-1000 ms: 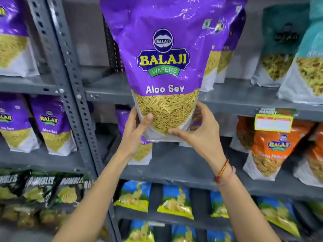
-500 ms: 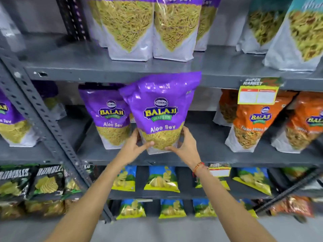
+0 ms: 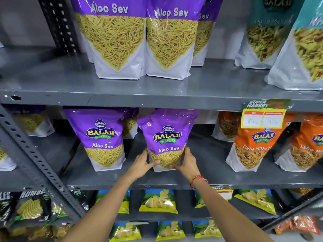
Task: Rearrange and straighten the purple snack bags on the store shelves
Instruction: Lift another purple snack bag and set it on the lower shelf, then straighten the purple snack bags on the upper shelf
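A purple Aloo Sev bag [image 3: 167,135] stands on the middle grey shelf [image 3: 209,179], leaning slightly left. My left hand [image 3: 141,165] grips its lower left corner and my right hand [image 3: 187,163] grips its lower right corner. Just to its left stands a second purple bag [image 3: 103,137], upright, with another purple bag [image 3: 130,122] partly hidden behind it. Two purple bags [image 3: 113,41] [image 3: 172,41] stand side by side on the upper shelf [image 3: 52,89], a third [image 3: 203,32] behind them.
Orange Tikha Mitha bags [image 3: 257,147] fill the middle shelf to the right, under a yellow price tag [image 3: 264,117]. Teal bags [image 3: 265,32] stand at upper right. A slotted grey upright [image 3: 35,163] runs diagonally at left. Blue-yellow chip bags [image 3: 158,200] lie on the lower shelves.
The held purple bag came down from the upper shelf level to the middle shelf and went further back, beside the other purple bag. Both hands stayed on its base.
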`<state>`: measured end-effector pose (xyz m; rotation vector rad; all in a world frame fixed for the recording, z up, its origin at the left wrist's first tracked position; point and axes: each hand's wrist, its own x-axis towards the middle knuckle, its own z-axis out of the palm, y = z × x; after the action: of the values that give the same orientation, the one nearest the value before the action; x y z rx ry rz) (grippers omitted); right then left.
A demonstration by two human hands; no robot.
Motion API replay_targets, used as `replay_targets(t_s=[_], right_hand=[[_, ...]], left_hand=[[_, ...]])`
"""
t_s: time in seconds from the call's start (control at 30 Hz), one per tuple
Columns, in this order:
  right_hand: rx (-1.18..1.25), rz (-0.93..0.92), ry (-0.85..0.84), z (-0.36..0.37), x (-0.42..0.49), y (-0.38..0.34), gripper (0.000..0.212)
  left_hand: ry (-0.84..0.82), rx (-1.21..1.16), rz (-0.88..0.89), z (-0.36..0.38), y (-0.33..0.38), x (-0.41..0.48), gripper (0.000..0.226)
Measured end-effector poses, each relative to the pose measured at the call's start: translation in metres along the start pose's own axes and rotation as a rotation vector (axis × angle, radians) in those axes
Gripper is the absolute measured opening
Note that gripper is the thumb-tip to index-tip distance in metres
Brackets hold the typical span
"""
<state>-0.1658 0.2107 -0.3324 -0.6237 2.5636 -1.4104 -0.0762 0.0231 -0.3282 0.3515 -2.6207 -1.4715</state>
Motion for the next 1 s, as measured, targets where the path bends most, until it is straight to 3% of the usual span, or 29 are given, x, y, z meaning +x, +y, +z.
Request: replay_targets(t_s=[0.17, 0.27, 0.4, 0.47, 0.57, 0.73, 0.8, 0.87, 1.0], right_hand=[[-0.092, 0.085, -0.075, 0.007, -0.002, -0.007, 0.071], [-0.289, 0.171, -0.164, -0.001, -0.009, -0.028, 0.069], [-0.497, 0.186, -0.273, -0.027, -0.036, -0.082, 0.062], [-0.487, 0.085, -0.249, -0.047, -0.053, -0.121, 0.056], [-0.298, -0.212, -0.102, -0.078, -0.075, -0.187, 0.046], [0.127, -0.579, 0.167, -0.102, -0.063, -0.279, 0.035], [0.138, -0.612, 0.234, -0.097, -0.038, -0.303, 0.044], [0.066, -0.574, 0.221, -0.089, -0.008, -0.318, 0.057], [-0.086, -0.485, 0.143, -0.070, 0.031, -0.324, 0.064]], left_hand=[[-0.011, 0.034, -0.040, -0.002, -0.005, -0.004, 0.067], [-0.014, 0.173, -0.079, -0.008, 0.008, -0.007, 0.066], [-0.085, 0.252, -0.067, -0.039, 0.051, -0.035, 0.044], [-0.089, 0.126, 0.022, -0.065, 0.086, -0.058, 0.034], [-0.013, -0.135, 0.268, -0.113, 0.148, -0.093, 0.025], [0.500, -0.349, 0.564, -0.185, 0.211, -0.090, 0.012], [0.656, -0.324, 0.573, -0.209, 0.214, -0.065, 0.020], [0.694, -0.217, 0.470, -0.230, 0.209, -0.038, 0.043], [0.387, -0.001, 0.294, -0.254, 0.190, 0.001, 0.078]])
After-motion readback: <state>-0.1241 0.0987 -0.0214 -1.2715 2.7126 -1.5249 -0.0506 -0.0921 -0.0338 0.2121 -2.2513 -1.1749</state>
